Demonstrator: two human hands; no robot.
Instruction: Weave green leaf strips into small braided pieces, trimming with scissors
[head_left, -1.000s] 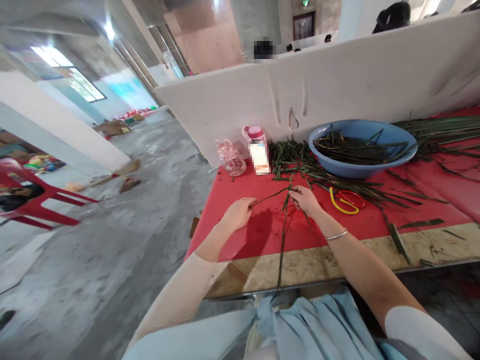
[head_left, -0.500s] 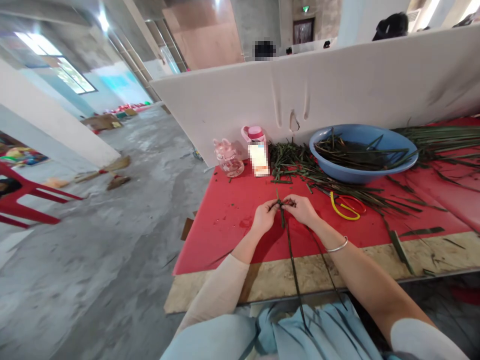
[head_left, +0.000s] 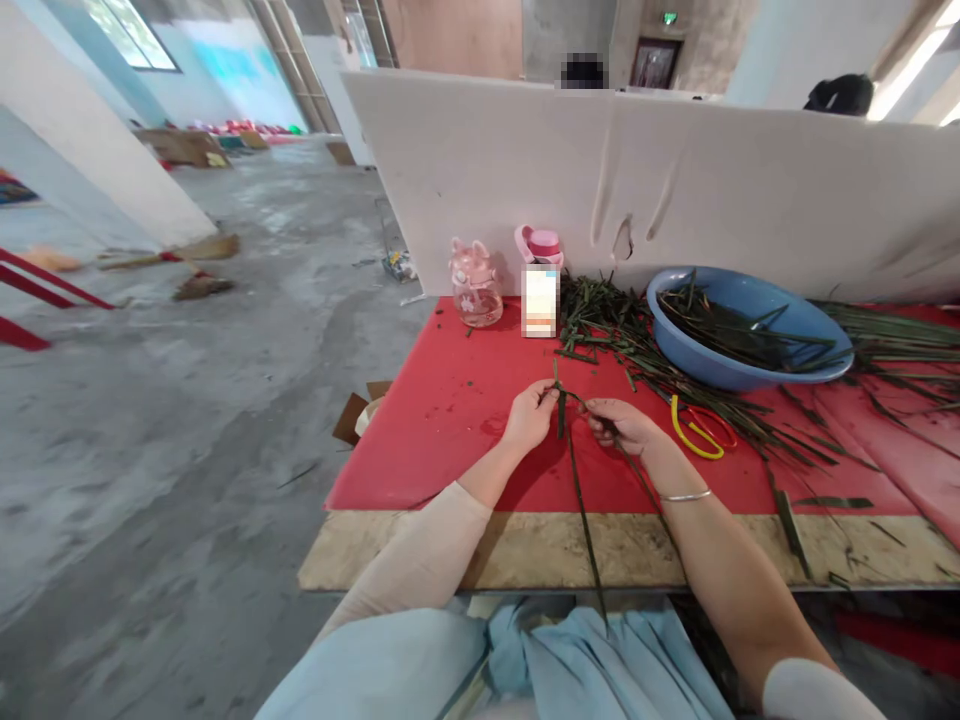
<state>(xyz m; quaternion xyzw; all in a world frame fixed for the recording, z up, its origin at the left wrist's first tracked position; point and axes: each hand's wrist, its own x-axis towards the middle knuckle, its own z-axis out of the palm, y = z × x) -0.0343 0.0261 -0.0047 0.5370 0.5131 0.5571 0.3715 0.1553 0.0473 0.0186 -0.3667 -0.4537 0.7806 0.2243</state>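
Note:
Over the red table cover, my left hand (head_left: 531,415) pinches a small knotted piece of dark green leaf strips (head_left: 561,412). Short ends stick up and down from the knot. My right hand (head_left: 621,425), a little apart to the right, has its fingers closed on one long leaf strip (head_left: 646,480) that runs from the knot and down toward my lap. A second long strip (head_left: 583,510) hangs from the piece over the table's front edge. Yellow-and-red-handled scissors (head_left: 697,428) lie right of my right hand, their blades partly hidden under cut leaves.
A blue basin (head_left: 750,375) with leaf strips stands at the back right, by a heap of cut leaves (head_left: 600,310). A pink bottle (head_left: 476,285), a pink-lidded bottle (head_left: 544,243) and a blurred-out upright card or screen (head_left: 540,300) stand before the white board (head_left: 495,170).
My right hand has moved right, away from my left hand, drawing the strip out from the knot. My left hand keeps its pinch. The head view has shifted left and down.

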